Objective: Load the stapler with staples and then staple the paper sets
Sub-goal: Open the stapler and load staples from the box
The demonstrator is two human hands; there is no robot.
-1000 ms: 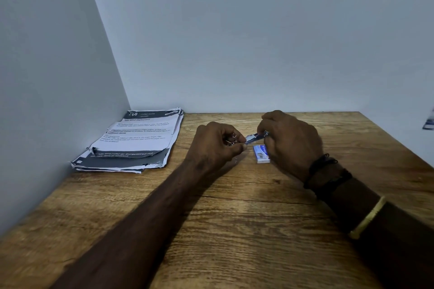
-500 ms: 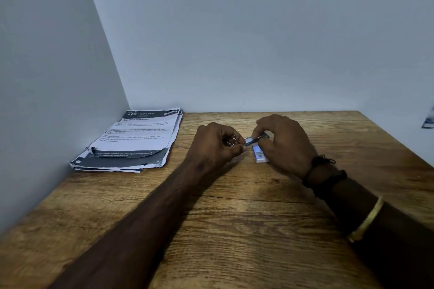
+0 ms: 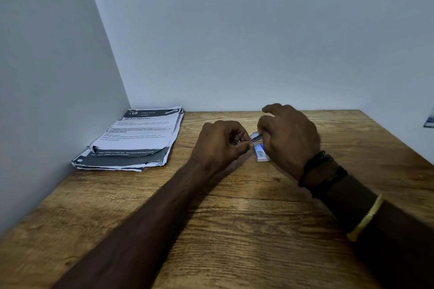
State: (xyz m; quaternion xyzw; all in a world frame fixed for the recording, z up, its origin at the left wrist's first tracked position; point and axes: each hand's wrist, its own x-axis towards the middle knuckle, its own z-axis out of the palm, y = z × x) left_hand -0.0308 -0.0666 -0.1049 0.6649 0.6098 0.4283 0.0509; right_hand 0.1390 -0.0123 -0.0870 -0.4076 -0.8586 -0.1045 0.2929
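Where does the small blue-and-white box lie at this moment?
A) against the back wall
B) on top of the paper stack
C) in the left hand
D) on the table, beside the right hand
D: the small box lies on the wooden table, partly hidden by the right hand, far from the paper stack.

Two bare forearms, ornaments on the right one only

The left hand [image 3: 219,145] and its forearm carry nothing: no sleeve, no band, no watch or ring in sight. The right hand [image 3: 287,135] is followed at the wrist by a black cord bracelet [image 3: 315,166] of several thin strands, bunched and knotted, with a wider dark band just behind it. Further up the right forearm sits a plain gold-coloured bangle [image 3: 365,218], smooth and narrow. No sleeve shows on either arm.
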